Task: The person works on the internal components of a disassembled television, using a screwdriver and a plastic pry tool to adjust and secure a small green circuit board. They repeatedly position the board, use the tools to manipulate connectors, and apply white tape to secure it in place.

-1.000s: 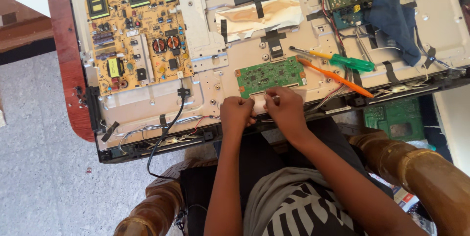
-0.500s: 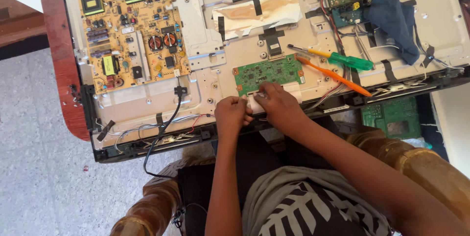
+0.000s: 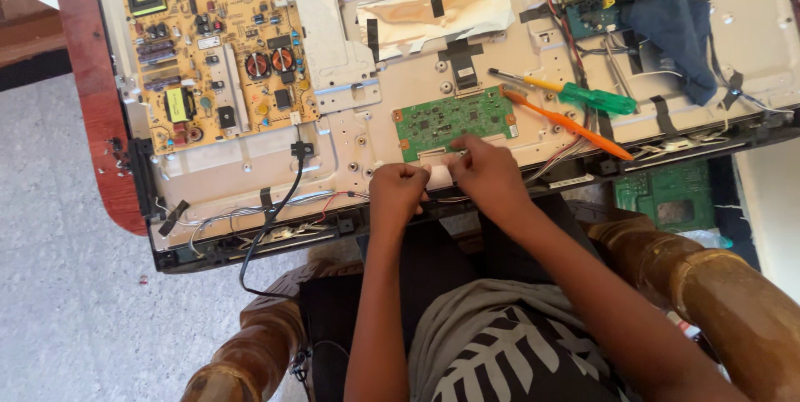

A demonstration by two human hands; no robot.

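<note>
Nearest: grey patterned shirt (image 3: pixel 492 360), dark lap, carved wooden chair arms (image 3: pixel 717 285) on either side.

Just beyond, at the panel's near edge: left hand (image 3: pixel 397 192) closed, fingertips pinched on the left end of a white ribbon strip (image 3: pixel 439 174); right hand (image 3: pixel 487 174) curled over its right end, thumb and forefinger pressed down where the strip meets the green board (image 3: pixel 454 121). Both grips tight, nothing else held. Strip lying flat between the hands, touching the board's lower edge.

Compared with half a second back: hands in the same spot on the strip, right forefinger now reaching a shade further up onto the board's bottom connector; board unmoved. Probably a seating or releasing of the strip at that connector, judged from the pressing fingers.

Right of the board: orange screwdriver (image 3: pixel 567 124), then green screwdriver (image 3: pixel 575 94), both lying loose on the metal panel (image 3: pixel 350 60). Black cable (image 3: pixel 279 202) trailing off the near left edge.

Farther: yellow power board (image 3: pixel 212 35) at upper left, blue cloth (image 3: pixel 671 27) at upper right, taped foil patch (image 3: pixel 437 10) between.
</note>
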